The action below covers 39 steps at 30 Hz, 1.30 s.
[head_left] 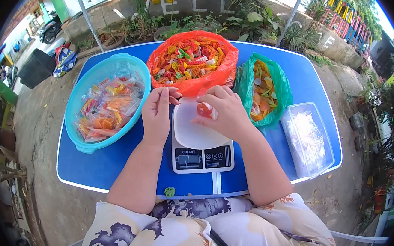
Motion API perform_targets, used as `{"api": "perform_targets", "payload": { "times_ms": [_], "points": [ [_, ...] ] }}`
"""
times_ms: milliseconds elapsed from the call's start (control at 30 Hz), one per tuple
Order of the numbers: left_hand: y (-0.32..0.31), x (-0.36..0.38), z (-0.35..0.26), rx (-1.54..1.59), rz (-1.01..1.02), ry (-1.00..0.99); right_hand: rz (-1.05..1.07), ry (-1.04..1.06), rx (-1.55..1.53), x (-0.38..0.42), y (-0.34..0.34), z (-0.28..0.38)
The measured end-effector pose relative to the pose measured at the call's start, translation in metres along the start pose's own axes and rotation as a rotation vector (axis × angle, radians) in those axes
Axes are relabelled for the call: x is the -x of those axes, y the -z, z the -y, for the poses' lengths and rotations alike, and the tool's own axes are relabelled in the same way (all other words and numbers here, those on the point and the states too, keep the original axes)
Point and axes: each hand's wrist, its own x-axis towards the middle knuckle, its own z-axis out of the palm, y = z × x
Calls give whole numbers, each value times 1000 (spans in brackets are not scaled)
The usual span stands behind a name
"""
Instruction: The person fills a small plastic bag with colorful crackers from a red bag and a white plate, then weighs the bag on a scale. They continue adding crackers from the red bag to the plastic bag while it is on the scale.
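My right hand [224,110] holds a small clear plastic bag [206,110] with red-orange pieces in it, over the right part of a white tray [188,123]. That tray rests on a white and black digital scale [203,158]. My left hand [158,113] is raised at the tray's left edge, its fingers stretched upward and nothing visible in it. Just behind both hands stands a red plastic bag [223,77] full of colourful snack pieces.
A turquoise basket [76,141] of filled packets stands left. On the right are a green bag [281,93] of orange and green pieces and a clear box [307,139] of empty-looking plastic bags. One green piece [169,191] lies near the front edge of the blue table [117,173].
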Motion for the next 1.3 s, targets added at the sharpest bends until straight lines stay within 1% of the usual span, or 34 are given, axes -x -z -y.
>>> {"api": "perform_targets", "payload": {
  "times_ms": [67, 133, 200, 300, 400, 433, 533, 633, 733, 933, 1133, 1300],
  "points": [
    [0, 0, -1, 3, -4, 3, 99, -24, 47, 6, -8, 6],
    [0, 0, 0, 11, -5, 7, 154, -42, 29, 8, -13, 3],
    [0, 0, 0, 22, -6, 7, 165, -49, -56, 4, -16, -2],
    [1, 0, -3, -9, -9, 13, 166, -318, -511, -1, -9, 4],
    [1, 0, 0, -2, -6, 8, 130, -618, -1079, -7, -1, 2],
    [1, 0, 0, 4, -8, 9, 68, -693, -982, -9, 1, 4],
    [0, 0, -1, 4, -8, 8, -195, -470, -330, -4, -13, -11],
    [0, 0, -2, -14, -12, 6, -278, -511, -417, -5, -7, -13],
    [0, 0, -3, -4, -16, 8, -256, -197, -184, -2, -10, -27],
    [1, 0, -2, -3, -15, 9, -184, -179, -114, 1, -12, -20],
    [0, 0, -4, -1, -15, 10, -183, -202, -119, 1, -12, -21],
    [0, 0, -2, -9, -8, 3, -251, -199, -116, -1, -11, -21]
  ]
}}
